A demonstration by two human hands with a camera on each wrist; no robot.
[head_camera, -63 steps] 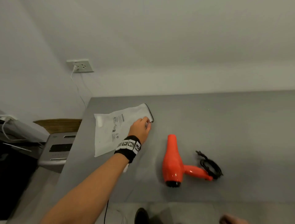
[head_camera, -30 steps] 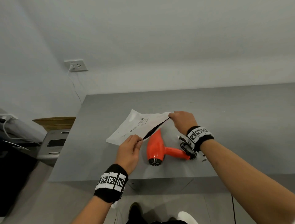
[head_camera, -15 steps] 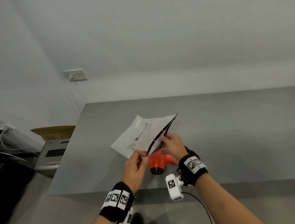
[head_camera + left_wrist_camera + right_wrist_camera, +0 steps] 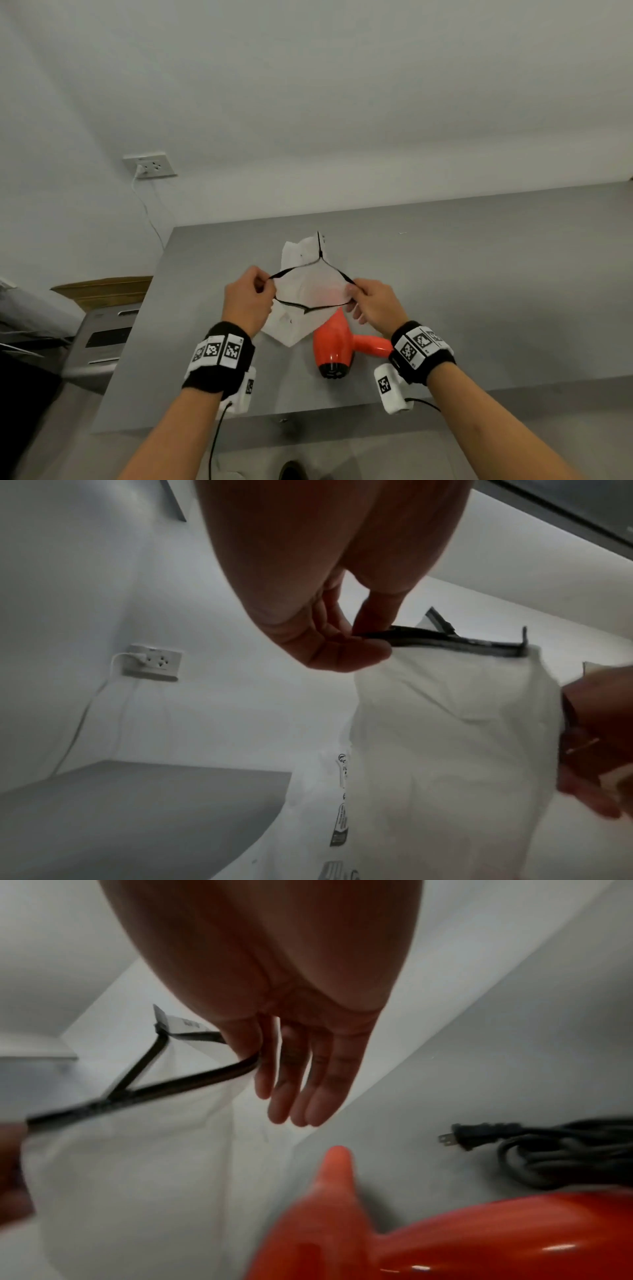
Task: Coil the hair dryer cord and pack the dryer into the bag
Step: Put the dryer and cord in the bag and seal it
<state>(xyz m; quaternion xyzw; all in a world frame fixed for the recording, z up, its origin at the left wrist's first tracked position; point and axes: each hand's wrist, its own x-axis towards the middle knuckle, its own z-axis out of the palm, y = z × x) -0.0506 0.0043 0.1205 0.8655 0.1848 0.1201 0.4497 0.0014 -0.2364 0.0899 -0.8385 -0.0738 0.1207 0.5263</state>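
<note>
I hold a white bag (image 4: 308, 284) with a black zipper rim above the grey table (image 4: 479, 274), its mouth pulled wide towards me. My left hand (image 4: 263, 287) pinches the rim's left side, thumb against fingers (image 4: 346, 645). My right hand (image 4: 352, 294) pinches the right side between thumb and index finger, with the other fingers (image 4: 301, 1096) straight. The orange hair dryer (image 4: 334, 346) lies on the table just below the bag, nozzle pointing away from me. Its black cord (image 4: 548, 1153) lies bundled by the handle, plug (image 4: 459, 1137) free; my right wrist hides it in the head view.
A wall socket (image 4: 150, 166) with a white cable plugged in is at the back left. Left of the table stand a cardboard box (image 4: 102, 287) and a grey machine (image 4: 102, 342). The table's front edge (image 4: 274, 414) runs just below my wrists.
The bag has come off the table. Its mouth, a narrow slit half a second ago, is now spread wide as my hands moved apart. The dryer has not moved.
</note>
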